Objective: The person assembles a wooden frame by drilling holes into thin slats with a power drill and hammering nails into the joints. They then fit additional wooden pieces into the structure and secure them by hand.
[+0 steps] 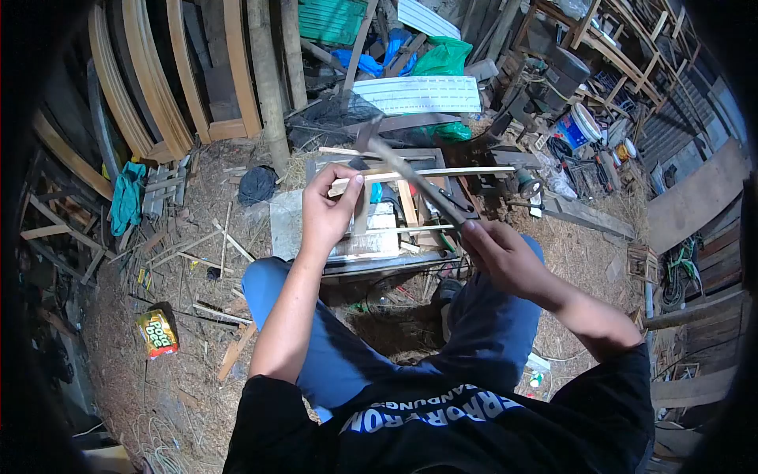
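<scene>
My left hand (332,204) pinches one end of a thin wooden strip (442,172) between thumb and fingers. The strip stretches to the right above a low, cluttered work surface (296,229). In my right hand (501,257) is the handle of a hammer (418,183), its fingers wrapped round the lower end. The hammer slants up to the left, crossing in front of the strip, with its slightly blurred head above my left hand. Below lie more wood pieces, including a short upright-looking slat (407,204) and another thin strip (410,229).
Wood scraps (233,241) and a yellow-green snack packet (158,333) lie on the sawdust-covered ground at left. Wooden frames (158,79) lean by a post (272,87). At right are a white-and-blue bucket (578,126) and a timber beam (588,215).
</scene>
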Available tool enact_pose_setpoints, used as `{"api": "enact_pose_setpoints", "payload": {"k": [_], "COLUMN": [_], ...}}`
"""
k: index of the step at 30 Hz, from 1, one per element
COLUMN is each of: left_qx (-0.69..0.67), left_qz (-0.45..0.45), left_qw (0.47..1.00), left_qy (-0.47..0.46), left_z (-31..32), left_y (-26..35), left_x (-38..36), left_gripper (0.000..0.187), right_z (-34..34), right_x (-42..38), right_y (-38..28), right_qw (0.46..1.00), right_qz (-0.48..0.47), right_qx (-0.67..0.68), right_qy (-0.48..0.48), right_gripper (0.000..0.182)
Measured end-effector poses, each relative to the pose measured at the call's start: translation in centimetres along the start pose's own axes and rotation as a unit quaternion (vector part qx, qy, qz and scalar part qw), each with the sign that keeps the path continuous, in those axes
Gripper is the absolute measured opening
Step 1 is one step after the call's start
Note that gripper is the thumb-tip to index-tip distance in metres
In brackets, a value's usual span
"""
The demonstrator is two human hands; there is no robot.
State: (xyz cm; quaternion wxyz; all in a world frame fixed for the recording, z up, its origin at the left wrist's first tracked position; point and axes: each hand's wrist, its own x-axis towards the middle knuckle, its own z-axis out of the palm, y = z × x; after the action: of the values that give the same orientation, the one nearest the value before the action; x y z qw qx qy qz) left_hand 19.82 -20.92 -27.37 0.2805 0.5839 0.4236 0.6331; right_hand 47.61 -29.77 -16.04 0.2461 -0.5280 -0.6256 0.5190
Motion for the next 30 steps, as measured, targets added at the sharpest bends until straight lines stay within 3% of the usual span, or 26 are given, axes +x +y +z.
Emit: {"api": "enact_pose_setpoints", "payload": {"k": [2, 8, 13, 16, 19, 25, 30], "left_qx": [-0.015, 0.014, 0.014, 0.016, 0.003, 0.017, 0.006], "left_qz": [-0.029, 0.017, -0.002, 0.008, -0.001, -0.014, -0.005], "left_qw": [0.999, 1.0, 1.0, 1.0, 1.0, 1.0, 1.0], "left_qy": [0.002, -0.004, -0.008, -0.006, -0.003, -0.011, -0.002], "left_z": [0.1, 0.0, -0.2, -0.2, 0.0, -0.2, 0.0], "left_y": [0.5, 0.1, 0.1, -0.1, 0.0, -0.4, 0.3], "left_x": [-0.2, 0.0, -0.1, 0.0, -0.2, 0.1, -0.2], "left_gripper": [0.008, 0.008, 0.008, 0.007, 0.008, 0.007, 0.007], "right_z": [0.1, 0.0, -0.3, -0.3, 0.2, -0.3, -0.1], "right_x": [-0.1, 0.4, 0.2, 0.4, -0.3, 0.1, -0.2], "right_y": [0.2, 0.6, 0.3, 0.7, -0.4, 0.4, -0.2], "right_qw": [1.0, 1.0, 0.999, 0.999, 0.999, 0.997, 0.999], "right_qz": [0.001, 0.004, 0.016, 0.007, -0.047, 0.01, -0.03], "right_qx": [-0.012, -0.02, -0.035, -0.033, -0.014, -0.066, 0.008], "right_qy": [0.003, -0.003, -0.017, -0.037, 0.013, -0.029, 0.01], "right_gripper": [0.046, 0.045, 0.044, 0.044, 0.044, 0.043, 0.044]}}
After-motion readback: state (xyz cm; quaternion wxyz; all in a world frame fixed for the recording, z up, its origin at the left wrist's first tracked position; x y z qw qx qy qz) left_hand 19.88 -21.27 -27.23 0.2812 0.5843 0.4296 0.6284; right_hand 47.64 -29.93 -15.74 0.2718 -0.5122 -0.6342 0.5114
